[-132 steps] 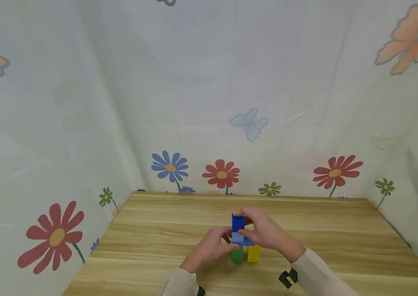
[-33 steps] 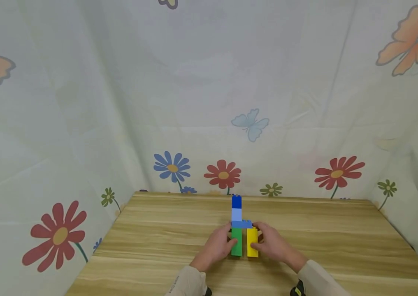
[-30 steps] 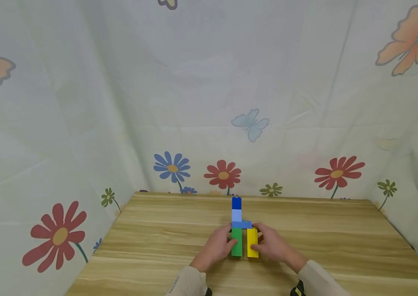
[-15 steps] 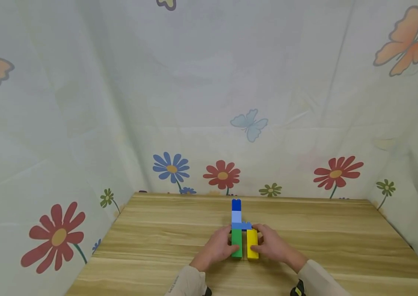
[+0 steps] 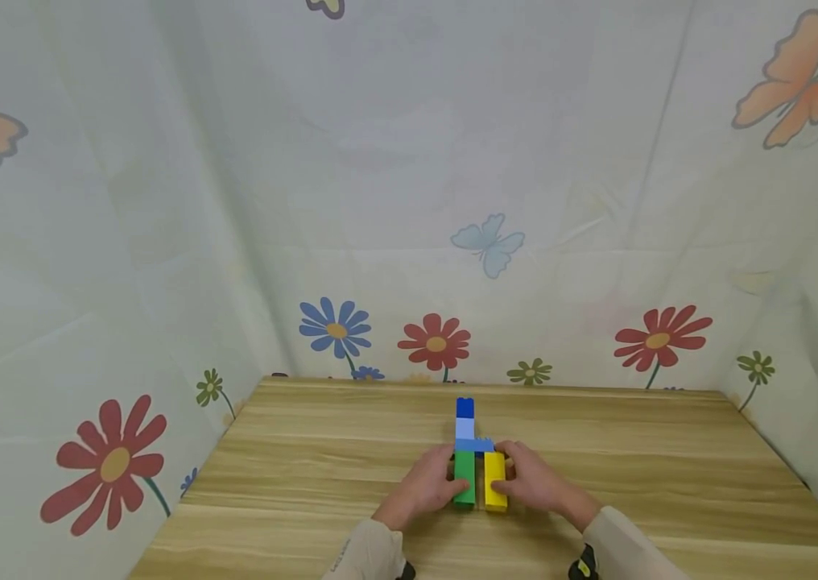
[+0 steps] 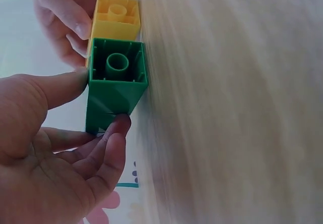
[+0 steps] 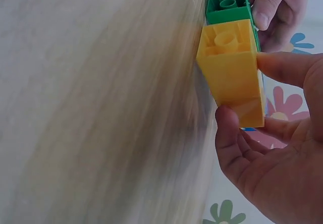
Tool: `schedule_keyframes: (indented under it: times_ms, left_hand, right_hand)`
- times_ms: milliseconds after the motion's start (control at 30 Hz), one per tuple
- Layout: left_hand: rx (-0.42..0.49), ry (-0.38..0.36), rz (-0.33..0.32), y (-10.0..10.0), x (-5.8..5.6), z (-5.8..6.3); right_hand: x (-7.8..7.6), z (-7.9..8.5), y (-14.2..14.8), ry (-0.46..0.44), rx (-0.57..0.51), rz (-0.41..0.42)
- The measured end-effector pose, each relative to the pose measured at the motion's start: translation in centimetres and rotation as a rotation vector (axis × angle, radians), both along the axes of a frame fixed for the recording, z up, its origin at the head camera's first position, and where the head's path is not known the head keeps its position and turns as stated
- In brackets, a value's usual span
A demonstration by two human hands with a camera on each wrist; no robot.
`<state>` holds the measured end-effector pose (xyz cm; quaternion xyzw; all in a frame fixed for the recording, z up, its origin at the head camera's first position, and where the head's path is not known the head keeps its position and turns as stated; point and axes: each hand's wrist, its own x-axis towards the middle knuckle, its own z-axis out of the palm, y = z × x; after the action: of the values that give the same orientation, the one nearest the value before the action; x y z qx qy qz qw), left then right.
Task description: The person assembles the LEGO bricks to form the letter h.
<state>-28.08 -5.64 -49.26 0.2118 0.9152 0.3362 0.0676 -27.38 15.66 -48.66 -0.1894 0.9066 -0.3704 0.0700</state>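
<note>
In the head view a joined figure of toy building bricks lies tipped back, its hollow brick ends toward me. My left hand (image 5: pixel 427 482) grips the green brick column (image 5: pixel 464 471), thumb on its face and fingers curled round its side. With my right hand (image 5: pixel 534 480) I hold the yellow brick column (image 5: pixel 494 467) in the same way. A mid-blue brick (image 5: pixel 473 445) bridges the far ends of both columns. Beyond it, in line with the green column, come a light blue brick (image 5: pixel 464 428) and a dark blue brick (image 5: pixel 464 408). Open undersides of both columns show in the wrist views.
The wood-grain table (image 5: pixel 336 435) extends around the figure on all sides. A pale curtain (image 5: pixel 380 161) printed with flowers and butterflies hangs behind the table and along both sides.
My hands have shifted from the upper blue bricks and base to the green and yellow columns. The figure has tipped backward, its dark blue end sinking slightly further over the last second.
</note>
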Motion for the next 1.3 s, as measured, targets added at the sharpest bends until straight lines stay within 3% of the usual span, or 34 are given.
schedule_keyframes:
  times_ms: [333,867,1067,1167,1300]
  left_hand:
    - [-0.031,-0.012,-0.013,0.2,0.2,-0.2]
    - [-0.088,0.018,0.009,0.7,0.3,-0.1]
    - [-0.1,0.033,0.043,0.2,0.9,0.3]
    - [-0.142,0.064,0.065,-0.4,1.3,0.5]
    - [-0.224,0.13,0.078,-1.3,1.6,0.8]
  right_hand:
    - [0.0,-0.3,0.1,-0.013,-0.019,0.083]
    - [-0.1,-0.5,0.6,0.002,-0.038,0.068]
    - [0.6,-0.4,1.0,0.011,-0.021,0.04]
    - [1.1,-0.4,1.4,0.069,0.03,0.028]
    - [1.6,-0.3,2.1,0.216,0.141,-0.007]
